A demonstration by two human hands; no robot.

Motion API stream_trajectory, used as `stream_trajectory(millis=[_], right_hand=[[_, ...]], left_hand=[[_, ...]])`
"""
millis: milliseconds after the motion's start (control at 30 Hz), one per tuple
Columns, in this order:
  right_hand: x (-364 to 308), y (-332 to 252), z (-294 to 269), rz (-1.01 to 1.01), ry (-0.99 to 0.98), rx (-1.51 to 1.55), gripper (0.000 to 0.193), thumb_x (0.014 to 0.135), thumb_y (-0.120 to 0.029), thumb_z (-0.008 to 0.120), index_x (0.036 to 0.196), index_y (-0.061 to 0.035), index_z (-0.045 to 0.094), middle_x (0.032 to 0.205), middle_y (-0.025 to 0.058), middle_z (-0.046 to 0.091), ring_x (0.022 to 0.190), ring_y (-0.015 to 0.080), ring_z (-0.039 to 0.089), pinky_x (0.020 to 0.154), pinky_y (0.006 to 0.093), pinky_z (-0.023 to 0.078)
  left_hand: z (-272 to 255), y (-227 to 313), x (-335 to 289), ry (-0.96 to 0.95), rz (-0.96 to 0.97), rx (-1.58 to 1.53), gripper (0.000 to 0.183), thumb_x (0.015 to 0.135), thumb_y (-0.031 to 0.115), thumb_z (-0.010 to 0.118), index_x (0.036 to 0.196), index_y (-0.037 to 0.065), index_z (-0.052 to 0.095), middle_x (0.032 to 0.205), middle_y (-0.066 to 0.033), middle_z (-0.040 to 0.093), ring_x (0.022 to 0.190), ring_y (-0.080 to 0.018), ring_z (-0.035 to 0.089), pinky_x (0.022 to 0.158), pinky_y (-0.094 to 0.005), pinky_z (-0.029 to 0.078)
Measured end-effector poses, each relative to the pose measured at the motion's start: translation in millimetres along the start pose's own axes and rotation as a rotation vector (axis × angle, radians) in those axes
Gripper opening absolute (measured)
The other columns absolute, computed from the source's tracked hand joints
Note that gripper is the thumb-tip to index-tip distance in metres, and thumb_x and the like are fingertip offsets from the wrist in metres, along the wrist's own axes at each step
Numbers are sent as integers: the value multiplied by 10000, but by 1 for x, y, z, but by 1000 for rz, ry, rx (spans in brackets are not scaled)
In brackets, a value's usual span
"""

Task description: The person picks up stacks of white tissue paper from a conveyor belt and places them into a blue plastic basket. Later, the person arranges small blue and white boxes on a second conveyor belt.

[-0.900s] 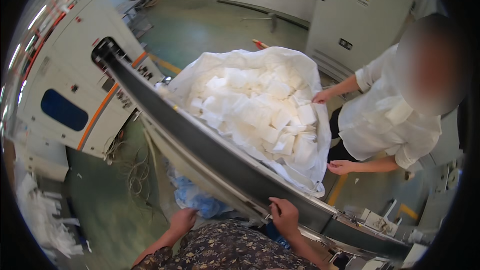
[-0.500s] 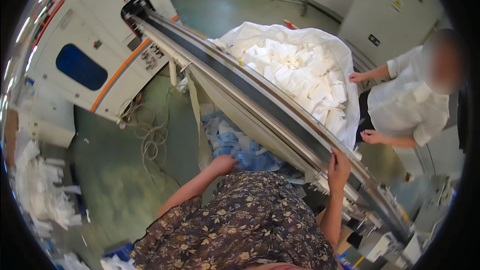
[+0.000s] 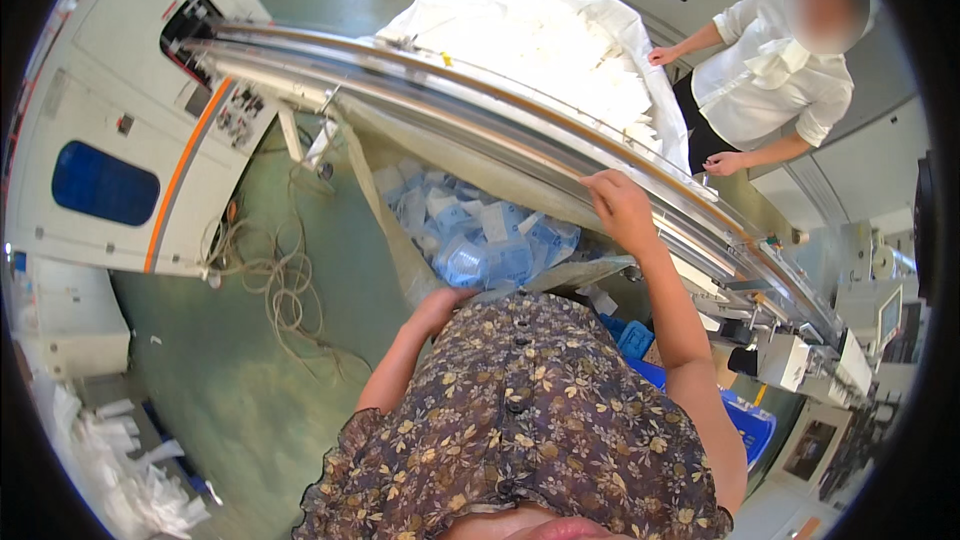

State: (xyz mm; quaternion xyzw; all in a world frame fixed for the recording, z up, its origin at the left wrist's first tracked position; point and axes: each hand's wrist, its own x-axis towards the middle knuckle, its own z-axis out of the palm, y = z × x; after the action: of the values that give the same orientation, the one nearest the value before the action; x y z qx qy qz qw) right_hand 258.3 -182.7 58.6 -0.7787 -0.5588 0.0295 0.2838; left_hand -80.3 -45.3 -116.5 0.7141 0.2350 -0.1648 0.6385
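Below the conveyor (image 3: 470,118) hangs a pale cloth bag (image 3: 378,195), filled with blue-and-white plastic packages (image 3: 505,240). My left hand (image 3: 437,312) is at the bag's near rim, close to my body, its fingers bent over the edge and partly hidden. At the conveyor's near rail is my right hand (image 3: 622,210), with its fingers bent close together and the tips at the rail. Whether anything small is between those fingertips does not show.
Beyond the conveyor stands a large white sack (image 3: 640,45) of white pieces, a person in a white shirt (image 3: 760,75) beside it. A white machine (image 3: 110,120) is at left, coiled cables (image 3: 285,285) on the floor. A blue crate (image 3: 750,425) lies at lower right.
My view has shifted, and more of the bag's contents shows. My left hand has come from over the packages back to the near rim. My right hand has moved left along the rail.
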Motion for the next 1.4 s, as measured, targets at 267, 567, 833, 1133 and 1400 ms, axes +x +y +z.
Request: stream_trajectory(millis=[267, 567, 833, 1133, 1400], right_hand=[[-28, -41, 151, -560, -640, 299, 482, 888, -162, 601, 1363, -217, 543, 1335, 109, 556, 1227, 340, 528, 1043, 461, 426], [-96, 72, 333, -460, -941, -127, 243, 868, -236, 552, 969, -132, 747, 1054, 111, 704, 979, 344, 663, 893, 464, 502], [-23, 36, 251, -599, -1157, 215, 296, 904, -195, 521, 1138, -104, 678, 1056, 185, 665, 987, 384, 634, 861, 462, 504], [65, 39, 34, -155, 156, -33, 272, 924, -55, 533, 1175, 16, 612, 1269, 223, 554, 1205, 391, 503, 1033, 476, 393], [44, 123, 51, 174, 122, -496, 476, 1005, -359, 492, 1371, -55, 497, 1267, 180, 574, 1121, 379, 535, 973, 487, 397]], left_hand=[[10, 12, -25, 217, 88, 454, 238, 785, 84, 642, 974, 178, 753, 967, -172, 689, 869, -360, 652, 734, -434, 512], [21, 5, -42, 321, -33, 601, 271, 711, 19, 576, 894, 136, 738, 926, -133, 641, 894, -355, 627, 744, -451, 518], [3, 9, -56, 371, -110, 610, 338, 712, 16, 630, 1007, 148, 727, 973, -137, 630, 943, -364, 618, 780, -449, 513], [-4, 33, -124, 267, -43, 707, 678, 791, 61, 638, 1437, 139, 448, 1220, -154, 570, 1090, -364, 571, 875, -429, 503], [58, -55, -121, 232, 325, 94, 780, 803, 210, 688, 1471, 94, 302, 1315, -223, 516, 1172, -416, 531, 894, -491, 463]])
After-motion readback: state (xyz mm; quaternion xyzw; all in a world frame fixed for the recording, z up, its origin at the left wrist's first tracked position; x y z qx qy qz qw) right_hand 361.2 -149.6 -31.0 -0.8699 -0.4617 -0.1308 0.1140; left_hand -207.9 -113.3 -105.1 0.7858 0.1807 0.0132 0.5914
